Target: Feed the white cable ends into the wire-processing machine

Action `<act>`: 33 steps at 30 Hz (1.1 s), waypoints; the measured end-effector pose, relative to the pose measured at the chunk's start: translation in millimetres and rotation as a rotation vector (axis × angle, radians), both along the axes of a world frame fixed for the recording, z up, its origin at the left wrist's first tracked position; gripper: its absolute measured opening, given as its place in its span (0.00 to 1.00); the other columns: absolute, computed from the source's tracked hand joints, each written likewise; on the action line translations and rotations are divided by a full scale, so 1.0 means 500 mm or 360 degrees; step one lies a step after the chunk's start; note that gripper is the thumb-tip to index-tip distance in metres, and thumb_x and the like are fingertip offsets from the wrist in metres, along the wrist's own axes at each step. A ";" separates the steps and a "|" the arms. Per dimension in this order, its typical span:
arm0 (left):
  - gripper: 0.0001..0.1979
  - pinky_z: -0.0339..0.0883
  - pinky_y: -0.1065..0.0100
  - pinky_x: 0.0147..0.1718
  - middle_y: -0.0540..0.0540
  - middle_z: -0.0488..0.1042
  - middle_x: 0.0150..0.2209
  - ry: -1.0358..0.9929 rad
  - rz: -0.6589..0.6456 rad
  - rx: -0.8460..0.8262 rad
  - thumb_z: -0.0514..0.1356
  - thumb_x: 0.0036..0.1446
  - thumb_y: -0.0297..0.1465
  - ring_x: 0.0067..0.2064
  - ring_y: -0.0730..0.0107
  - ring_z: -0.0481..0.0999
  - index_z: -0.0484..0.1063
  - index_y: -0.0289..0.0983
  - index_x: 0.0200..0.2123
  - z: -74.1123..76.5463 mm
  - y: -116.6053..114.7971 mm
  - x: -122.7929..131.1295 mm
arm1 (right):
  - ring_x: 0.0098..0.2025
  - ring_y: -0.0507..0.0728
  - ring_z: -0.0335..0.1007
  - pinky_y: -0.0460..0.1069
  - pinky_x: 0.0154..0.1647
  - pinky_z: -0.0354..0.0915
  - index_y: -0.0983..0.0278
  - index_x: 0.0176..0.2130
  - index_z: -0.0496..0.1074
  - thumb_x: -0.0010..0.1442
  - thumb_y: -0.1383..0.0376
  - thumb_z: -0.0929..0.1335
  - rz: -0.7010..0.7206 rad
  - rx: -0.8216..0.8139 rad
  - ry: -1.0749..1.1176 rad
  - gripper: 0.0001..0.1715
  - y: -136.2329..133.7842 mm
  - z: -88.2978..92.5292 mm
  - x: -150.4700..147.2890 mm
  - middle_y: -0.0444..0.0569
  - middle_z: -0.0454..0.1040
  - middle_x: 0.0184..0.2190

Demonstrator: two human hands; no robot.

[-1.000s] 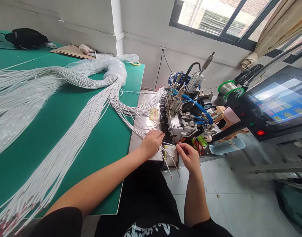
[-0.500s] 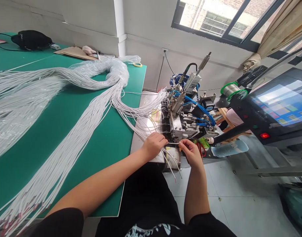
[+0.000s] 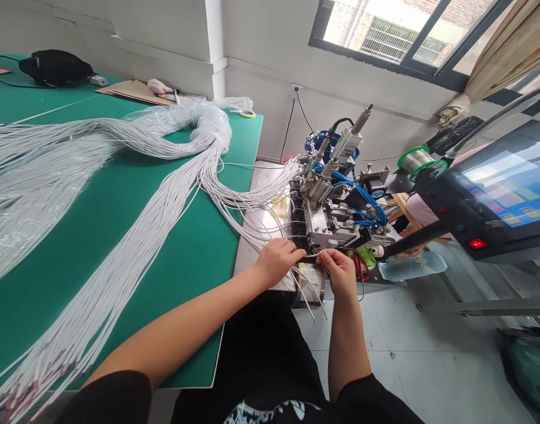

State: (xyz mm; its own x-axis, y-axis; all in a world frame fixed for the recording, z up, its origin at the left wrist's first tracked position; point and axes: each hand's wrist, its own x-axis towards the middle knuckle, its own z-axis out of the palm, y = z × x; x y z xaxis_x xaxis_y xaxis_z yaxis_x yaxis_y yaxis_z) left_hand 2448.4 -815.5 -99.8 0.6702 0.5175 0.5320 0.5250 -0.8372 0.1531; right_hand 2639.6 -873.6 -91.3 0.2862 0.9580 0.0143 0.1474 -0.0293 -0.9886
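A white cable (image 3: 311, 255) spans the short gap between my hands at the near end of a metal machine (image 3: 325, 218). My left hand (image 3: 277, 262) is closed on the cable, its thumb and forefinger pointing toward the machine. To its right, my right hand (image 3: 339, 270) pinches the cable's other part between thumb and fingers; the tip there is hidden. Several loose white cable ends (image 3: 308, 294) hang down below my hands. Beyond my left hand, a bunch of white cables (image 3: 270, 191) lies across the metal plate (image 3: 247, 259) with its ends at the machine.
A long bundle of white cables (image 3: 150, 235) stretches over the green table (image 3: 185, 306), part of it in clear plastic wrap (image 3: 217, 126). On the right are a touchscreen (image 3: 512, 182), a solder wire spool (image 3: 417, 162), red-handled scissors (image 3: 362, 268) and a blue-tinted plastic container (image 3: 413, 268).
My right hand has moved slightly left, toward my left hand, and the visible stretch of cable between them is shorter. The left hand has shifted slightly right.
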 end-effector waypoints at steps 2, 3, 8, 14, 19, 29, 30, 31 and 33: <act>0.12 0.60 0.65 0.35 0.48 0.70 0.30 0.0009 -0.0004 0.0009 0.50 0.65 0.27 0.34 0.67 0.69 0.72 0.41 0.42 0.003 -0.001 -0.001 | 0.27 0.52 0.64 0.47 0.29 0.61 0.66 0.29 0.73 0.52 0.51 0.71 0.0028 0.0004 -0.0007 0.19 0.000 0.001 0.002 0.47 0.71 0.25; 0.12 0.60 0.65 0.35 0.48 0.70 0.30 0.0015 -0.0008 0.0006 0.49 0.65 0.27 0.34 0.67 0.69 0.72 0.41 0.42 0.005 -0.001 -0.001 | 0.28 0.52 0.65 0.47 0.30 0.62 0.66 0.29 0.73 0.53 0.51 0.71 0.0038 0.0004 -0.0015 0.19 -0.001 0.002 0.003 0.48 0.72 0.26; 0.14 0.60 0.67 0.34 0.47 0.69 0.31 0.0080 -0.0030 -0.0042 0.50 0.64 0.25 0.35 0.69 0.68 0.72 0.42 0.45 0.009 0.000 -0.001 | 0.30 0.55 0.68 0.49 0.33 0.63 0.66 0.31 0.74 0.56 0.51 0.68 -0.0015 0.0036 -0.0431 0.19 -0.007 0.009 0.017 0.50 0.74 0.27; 0.14 0.60 0.68 0.33 0.47 0.70 0.33 0.0037 -0.0075 0.0019 0.52 0.64 0.26 0.35 0.70 0.68 0.75 0.45 0.45 0.004 0.002 0.004 | 0.28 0.53 0.62 0.47 0.31 0.58 0.65 0.30 0.71 0.60 0.54 0.65 0.0028 0.0102 -0.1042 0.17 0.001 0.004 0.034 0.46 0.70 0.26; 0.14 0.61 0.69 0.33 0.46 0.70 0.33 -0.0002 -0.0042 0.0036 0.51 0.65 0.28 0.35 0.70 0.68 0.75 0.44 0.46 -0.003 0.002 0.007 | 0.27 0.50 0.55 0.45 0.29 0.53 0.64 0.27 0.65 0.59 0.54 0.64 0.0173 0.0017 -0.0662 0.17 0.018 -0.018 0.043 0.42 0.61 0.22; 0.14 0.62 0.69 0.34 0.46 0.69 0.33 -0.0019 0.0006 0.0028 0.51 0.66 0.28 0.36 0.69 0.68 0.76 0.42 0.45 -0.003 -0.003 0.012 | 0.22 0.48 0.48 0.45 0.23 0.48 0.63 0.24 0.61 0.49 0.53 0.67 0.0010 -0.0210 0.0041 0.18 0.025 -0.049 0.028 0.40 0.55 0.19; 0.14 0.62 0.69 0.34 0.46 0.69 0.33 -0.0024 0.0007 0.0038 0.51 0.66 0.28 0.36 0.69 0.68 0.76 0.42 0.45 -0.003 -0.003 0.012 | 0.21 0.48 0.47 0.45 0.22 0.48 0.63 0.24 0.60 0.47 0.53 0.67 -0.0012 -0.0240 0.0130 0.18 0.026 -0.049 0.024 0.39 0.55 0.18; 0.14 0.62 0.69 0.34 0.46 0.70 0.34 -0.0029 0.0005 0.0044 0.51 0.65 0.28 0.36 0.69 0.68 0.76 0.42 0.45 -0.004 -0.004 0.012 | 0.21 0.48 0.46 0.45 0.21 0.48 0.63 0.23 0.60 0.45 0.53 0.68 -0.0027 -0.0265 0.0207 0.18 0.027 -0.048 0.020 0.39 0.55 0.18; 0.14 0.62 0.68 0.34 0.46 0.70 0.34 -0.0029 0.0001 0.0037 0.51 0.65 0.28 0.36 0.69 0.68 0.76 0.42 0.45 -0.004 -0.005 0.012 | 0.19 0.47 0.46 0.45 0.20 0.47 0.63 0.23 0.61 0.43 0.53 0.69 -0.0041 -0.0302 0.0305 0.18 0.027 -0.045 0.016 0.39 0.55 0.17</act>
